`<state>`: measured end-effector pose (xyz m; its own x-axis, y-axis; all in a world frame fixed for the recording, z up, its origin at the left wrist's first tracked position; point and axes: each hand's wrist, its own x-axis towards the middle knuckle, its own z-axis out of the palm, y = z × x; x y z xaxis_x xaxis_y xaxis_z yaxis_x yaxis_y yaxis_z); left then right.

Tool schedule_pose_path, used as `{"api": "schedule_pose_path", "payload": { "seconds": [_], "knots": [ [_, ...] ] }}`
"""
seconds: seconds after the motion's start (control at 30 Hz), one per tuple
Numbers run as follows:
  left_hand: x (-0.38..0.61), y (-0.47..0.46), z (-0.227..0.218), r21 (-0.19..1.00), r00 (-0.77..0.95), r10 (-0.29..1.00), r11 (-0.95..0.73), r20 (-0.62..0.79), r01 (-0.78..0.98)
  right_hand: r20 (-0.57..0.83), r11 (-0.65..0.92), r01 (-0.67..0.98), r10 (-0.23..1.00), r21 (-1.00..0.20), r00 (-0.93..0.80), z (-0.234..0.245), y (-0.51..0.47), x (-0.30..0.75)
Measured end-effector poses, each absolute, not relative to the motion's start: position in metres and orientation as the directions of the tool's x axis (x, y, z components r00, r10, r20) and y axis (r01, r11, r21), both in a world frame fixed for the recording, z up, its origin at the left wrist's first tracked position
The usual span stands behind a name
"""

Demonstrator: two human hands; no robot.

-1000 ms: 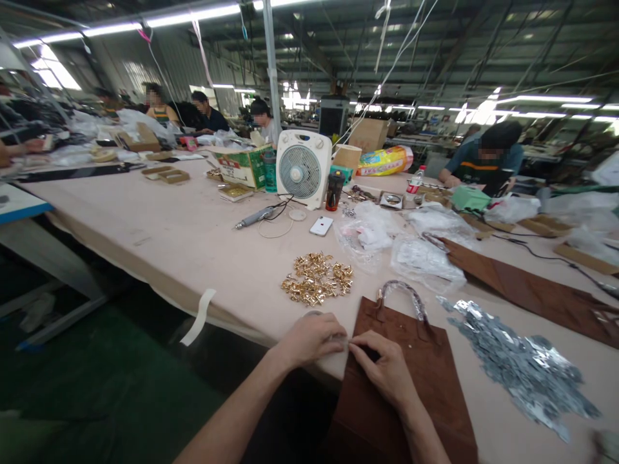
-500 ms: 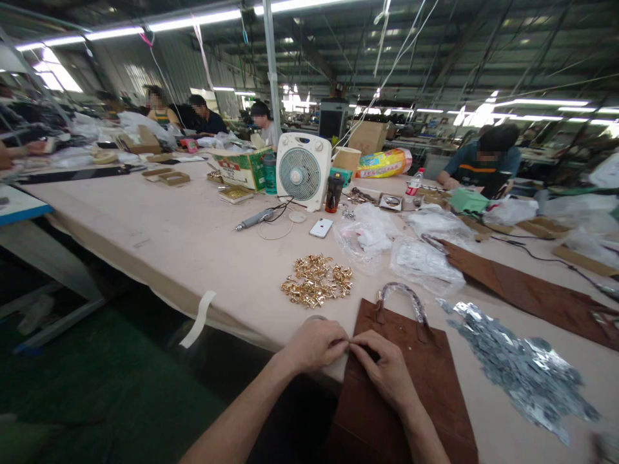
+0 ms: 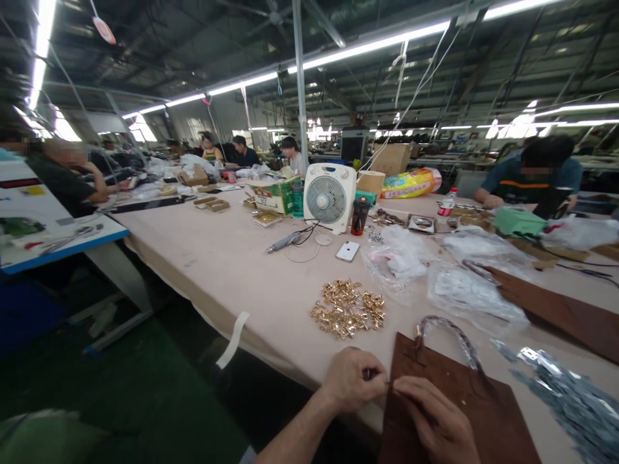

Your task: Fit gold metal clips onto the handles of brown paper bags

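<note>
Pinching fingers (image 3: 376, 388), tips together, at brown bag (image 3: 496, 419) edge

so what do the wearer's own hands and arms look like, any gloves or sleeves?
Left hand and right hand: both ungloved, five-fingered, no cables or clear markings. The left forearm is bare as far as it shows, no watch. The right forearm is cut off by the frame, so its sleeve can't be told.

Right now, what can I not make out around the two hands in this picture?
Head view: whatever the left hand and right hand may pinch; hidden by the hands themselves.
Head view: lower end of the brown bag; cut off by the bottom edge.
Head view: full spread of the silver pieces; cut off by the right edge.
</note>
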<state>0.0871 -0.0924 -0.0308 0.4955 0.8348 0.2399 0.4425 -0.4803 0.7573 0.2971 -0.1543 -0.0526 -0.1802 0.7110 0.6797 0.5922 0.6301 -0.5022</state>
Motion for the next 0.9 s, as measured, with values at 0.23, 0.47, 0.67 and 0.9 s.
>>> {"api": "schedule_pose_path", "payload": {
  "seconds": [0.23, 0.47, 0.67, 0.9],
  "knots": [
    [0.090, -0.090, -0.052, 0.346, 0.557, 0.669, -0.737, 0.491, 0.581, 0.668, 0.540, 0.602, 0.744, -0.588, -0.016, -0.054, -0.146, 0.302],
    [0.009, -0.063, -0.054, 0.018, 0.651, 0.571, -0.758, 0.500, 0.651, 0.510, 0.380, 0.581, 0.857, -0.719, 0.070, -0.056, -0.138, 0.299],
    [-0.058, -0.025, -0.041, 0.102, 0.604, 0.642, -0.721, 0.472, 0.686, 0.385, 0.252, 0.527, 0.910, -0.811, 0.157, -0.054, -0.141, 0.297],
    [-0.070, -0.017, -0.039, 0.207, 0.547, 0.699, -0.684, 0.461, 0.700, 0.309, 0.179, 0.467, 0.926, -0.866, 0.217, -0.065, -0.142, 0.302]
  ]
}}
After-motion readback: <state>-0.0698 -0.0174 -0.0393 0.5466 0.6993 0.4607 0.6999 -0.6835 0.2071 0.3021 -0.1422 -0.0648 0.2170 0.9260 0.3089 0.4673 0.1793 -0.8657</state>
